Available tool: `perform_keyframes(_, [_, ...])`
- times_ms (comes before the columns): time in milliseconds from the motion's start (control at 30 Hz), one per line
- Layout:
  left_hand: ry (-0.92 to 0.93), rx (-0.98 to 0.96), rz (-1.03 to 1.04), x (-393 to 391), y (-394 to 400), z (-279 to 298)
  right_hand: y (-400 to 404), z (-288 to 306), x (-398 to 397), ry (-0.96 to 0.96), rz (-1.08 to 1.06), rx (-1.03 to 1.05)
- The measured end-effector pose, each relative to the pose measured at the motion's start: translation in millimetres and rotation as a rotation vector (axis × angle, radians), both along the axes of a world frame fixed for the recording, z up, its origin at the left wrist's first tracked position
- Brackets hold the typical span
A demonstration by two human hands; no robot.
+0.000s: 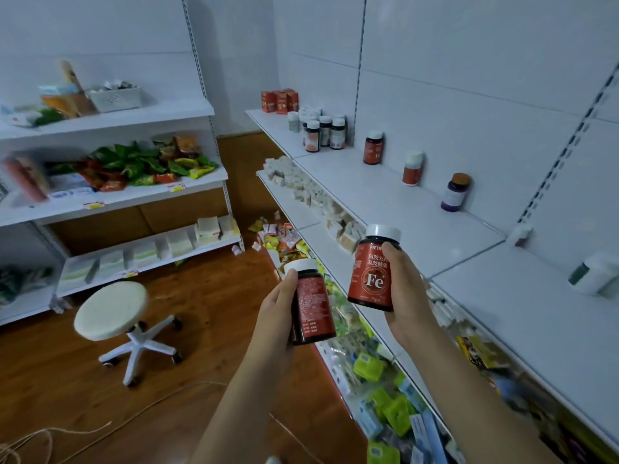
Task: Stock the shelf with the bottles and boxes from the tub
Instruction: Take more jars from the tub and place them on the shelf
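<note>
My left hand (278, 316) grips a dark bottle (311, 304) with a red label and white cap, its back label facing me. My right hand (407, 296) holds a matching bottle (373, 271) with "Fe" on its red label, upright beside the front edge of the white top shelf (402, 202). On that shelf stand a red-label bottle (373, 147), a white-capped red bottle (413, 168), a purple bottle (455, 192), a white bottle (594, 272) at the right, a cluster of bottles (318, 128) and red boxes (279, 100) at the far end. No tub is in view.
Lower shelves on the right hold small pale blocks (301, 182) and bright packets (378, 380). A white swivel stool (112, 309) stands on the wooden floor at left. A second shelving unit (134, 195) with snack packs lines the left wall. Twine (40, 437) lies on the floor.
</note>
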State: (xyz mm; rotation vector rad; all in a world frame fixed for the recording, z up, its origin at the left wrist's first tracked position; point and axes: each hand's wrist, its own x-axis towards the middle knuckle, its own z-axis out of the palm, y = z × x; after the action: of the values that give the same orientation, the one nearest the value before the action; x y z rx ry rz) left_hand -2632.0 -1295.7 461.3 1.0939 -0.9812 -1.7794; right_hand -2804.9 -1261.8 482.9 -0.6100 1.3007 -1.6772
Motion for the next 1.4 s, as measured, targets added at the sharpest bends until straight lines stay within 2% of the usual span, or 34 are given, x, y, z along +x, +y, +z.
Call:
perform_keyframes(333, [-0.057, -0.036, -0.219, -0.1, -208.0, 21.7, -174.4, 12.2, -6.8, 0.011, -0.130, 0.022])
perform_keyframes(567, [-0.093, -0.012, -0.360, -44.6, -304.6, 2.9, -252.7, -8.8, -45.8, -0.045, -0.229, 0.070])
perform_keyframes(700, [-0.098, -0.009, -0.372, -85.7, -368.9, -7.4, -306.1, -26.1, -87.5, -0.039, -0.305, 0.115])
perform_keyframes(867, [-0.118, -0.070, -0.380, -159.9, -456.5, -10.2, -378.4, -38.6, -157.9, 0.021, -0.413, 0.111])
perform_keyframes(1067, [-0.247, -0.242, -0.445, -229.7, -545.3, -1.1, -453.0, -44.6, -226.5, 0.105, -0.566, 0.174])
perform_keyframes(1233, [-0.312, -0.352, -0.463, -270.3, -598.0, -15.4, -495.7, -56.3, -251.6, 0.210, -0.552, 0.223])
perform_keyframes(1400, [-0.369, -0.506, -0.502, -302.4, -635.9, -28.6, -521.2, -64.0, -258.0, 0.431, -0.576, 0.175])
